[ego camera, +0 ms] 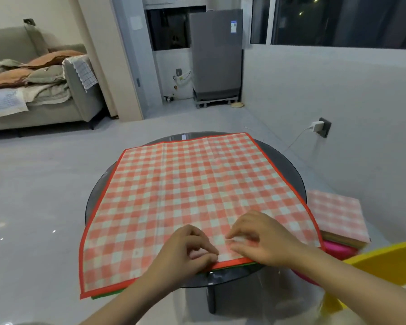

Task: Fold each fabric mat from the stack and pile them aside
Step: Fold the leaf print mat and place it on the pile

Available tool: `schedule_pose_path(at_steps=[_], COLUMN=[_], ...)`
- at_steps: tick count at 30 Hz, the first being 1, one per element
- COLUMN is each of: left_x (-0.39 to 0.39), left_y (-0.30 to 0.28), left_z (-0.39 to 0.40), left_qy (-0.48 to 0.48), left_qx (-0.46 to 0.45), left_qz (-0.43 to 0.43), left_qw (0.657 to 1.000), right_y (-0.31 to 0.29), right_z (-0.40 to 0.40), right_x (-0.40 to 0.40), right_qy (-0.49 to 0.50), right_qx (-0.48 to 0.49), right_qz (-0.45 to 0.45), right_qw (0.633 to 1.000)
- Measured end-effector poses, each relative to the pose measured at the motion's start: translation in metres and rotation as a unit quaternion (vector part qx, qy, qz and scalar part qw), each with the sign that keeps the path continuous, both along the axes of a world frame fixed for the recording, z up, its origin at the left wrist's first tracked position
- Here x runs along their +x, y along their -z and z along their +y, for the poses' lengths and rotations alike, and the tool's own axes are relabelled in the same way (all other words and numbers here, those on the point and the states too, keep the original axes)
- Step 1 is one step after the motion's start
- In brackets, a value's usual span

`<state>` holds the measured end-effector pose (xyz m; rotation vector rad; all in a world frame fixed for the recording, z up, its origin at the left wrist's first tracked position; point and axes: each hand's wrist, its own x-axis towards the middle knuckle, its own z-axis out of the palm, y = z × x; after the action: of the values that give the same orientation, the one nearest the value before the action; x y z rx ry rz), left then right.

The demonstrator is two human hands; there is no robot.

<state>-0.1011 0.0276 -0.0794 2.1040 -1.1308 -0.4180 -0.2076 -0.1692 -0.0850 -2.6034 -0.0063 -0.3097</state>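
Flat, red-checked mat (192,195), red-bordered, creased, covering table (288,170).

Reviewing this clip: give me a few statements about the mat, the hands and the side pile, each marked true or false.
1. The checked mat lies spread flat over the round table. True.
2. Both hands are at the mat's far edge. False: the left hand and right hand are at the near edge, closest to the person.
3. A pile of folded mats sits to the right of the table. True.
4. The top mat is plain blue. False: it is red-and-white checked with a red border.
5. A green edge shows under the top mat at the near left corner. True.
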Motion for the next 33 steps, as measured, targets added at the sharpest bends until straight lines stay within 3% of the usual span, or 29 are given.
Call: schedule_pose_path(at_steps=[11, 17, 22, 29, 33], left_x=[0.005, 0.005, 0.013, 0.031, 0.030], left_y=[0.001, -0.010, -0.025, -0.065, -0.087], left_z=[0.008, 0.006, 0.011, 0.026, 0.035], left_qy=[0.047, 0.038, 0.005, -0.086, -0.130], left_qx=[0.049, 0.057, 0.111, 0.133, 0.085], left_qz=[-0.036, -0.030, -0.034, -0.117, -0.210], left_qw=[0.997, 0.997, 0.993, 0.980, 0.965], right_y=[-0.005, -0.013, -0.021, -0.042, -0.065], right_z=[0.001, 0.004, 0.011, 0.020, 0.028], right_x=[-0.008, -0.006, -0.001, 0.008, 0.009], right_qy=[-0.055, -0.032, 0.011, 0.139, 0.136], right_qx=[-0.016, 0.015, -0.029, -0.155, -0.203], right_qz=[0.078, 0.088, 0.099, -0.042, -0.138], right_qw=[0.995, 0.996, 0.995, 0.977, 0.960])
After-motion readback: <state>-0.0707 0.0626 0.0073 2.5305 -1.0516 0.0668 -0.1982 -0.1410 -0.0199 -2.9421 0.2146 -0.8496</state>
